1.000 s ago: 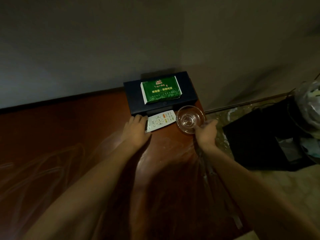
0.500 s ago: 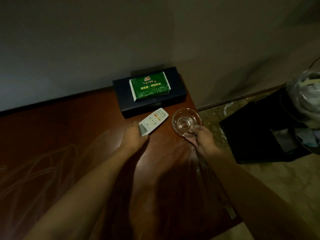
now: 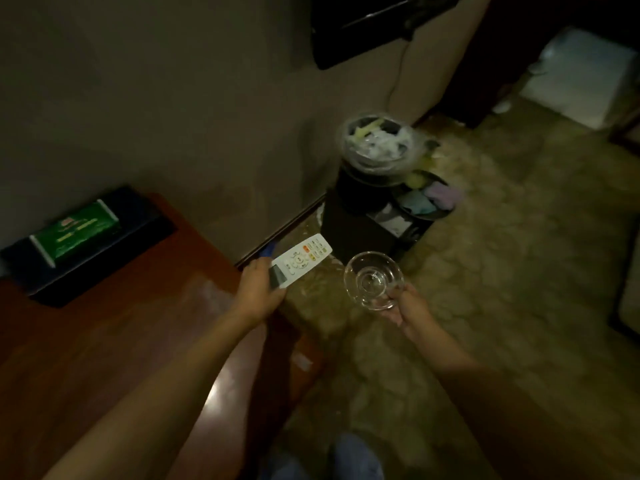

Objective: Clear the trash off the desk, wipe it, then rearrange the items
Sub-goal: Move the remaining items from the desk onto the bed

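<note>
My left hand point(image 3: 258, 292) grips the near end of a white remote control point(image 3: 300, 260), held in the air just past the desk's right edge. My right hand point(image 3: 408, 306) pinches the rim of a clear glass ashtray point(image 3: 373, 280), held over the floor to the right of the remote. The reddish wooden desk point(image 3: 104, 341) fills the lower left. At its back left a green tissue pack point(image 3: 76, 228) lies on a dark flat box point(image 3: 93, 247) against the wall.
A full trash bin lined with clear plastic point(image 3: 379, 143) stands by the wall beyond my hands, next to a black box point(image 3: 360, 230) and a second bin with coloured cloths point(image 3: 429, 199). Patterned floor point(image 3: 502, 289) spreads to the right. A dark screen point(image 3: 363, 26) hangs on the wall.
Both hands lifted the remote and the ashtray off the desk and carried them right, past its edge. My view swung right toward the trash bin.
</note>
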Demonstrator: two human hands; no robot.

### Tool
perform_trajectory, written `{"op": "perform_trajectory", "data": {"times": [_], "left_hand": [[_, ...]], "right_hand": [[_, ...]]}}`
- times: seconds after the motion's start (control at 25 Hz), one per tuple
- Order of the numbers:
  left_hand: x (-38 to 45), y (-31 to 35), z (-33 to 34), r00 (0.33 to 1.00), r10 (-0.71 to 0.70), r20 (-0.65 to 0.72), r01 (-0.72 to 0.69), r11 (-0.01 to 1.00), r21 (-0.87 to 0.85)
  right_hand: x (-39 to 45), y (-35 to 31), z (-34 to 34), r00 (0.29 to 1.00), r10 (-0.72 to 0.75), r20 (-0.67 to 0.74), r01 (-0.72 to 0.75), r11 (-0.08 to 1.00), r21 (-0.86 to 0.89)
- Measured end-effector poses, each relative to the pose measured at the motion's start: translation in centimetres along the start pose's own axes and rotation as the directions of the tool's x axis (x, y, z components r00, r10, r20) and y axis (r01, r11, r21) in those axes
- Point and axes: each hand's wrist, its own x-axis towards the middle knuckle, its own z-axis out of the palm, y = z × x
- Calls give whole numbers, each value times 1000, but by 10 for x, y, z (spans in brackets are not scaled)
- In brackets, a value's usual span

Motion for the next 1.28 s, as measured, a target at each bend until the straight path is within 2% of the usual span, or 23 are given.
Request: {"op": "perform_trajectory", "data": {"times": [0.16,0.32,0.44,0.52,0.8,1.08,1.2,1.28], "left_hand": [[-31,127,85,983,139,121,-138,990,-16],[-74,255,166,898,370,238,-374,927,-27],[-111,339,226,761,534,369,-552,832,-65],[-136,385,264,667,597,445,-624,774,-104],[-220,498,418,367,657,659,-731,641,-232],[-303,621,565,115,618,777,-766,554,-327],[-341,657,620,-50,600,799,-854,389,-346],[-373,667,646,-158,567,808,-872,305,-384]], "right_hand": [[-28,-11,-154,989,-30,-148,44,994,97],[-71,-5,-288,941,-46,-336,127,967,223],[-113,8,-372,888,-56,-457,233,911,341],[-136,22,-420,838,-4,-546,291,849,440],[-194,82,-564,625,240,-743,502,605,618],[-210,105,-706,444,437,-782,657,435,616],[-225,117,-739,412,517,-750,753,271,600],[-240,135,-749,380,591,-711,783,204,588]]}}
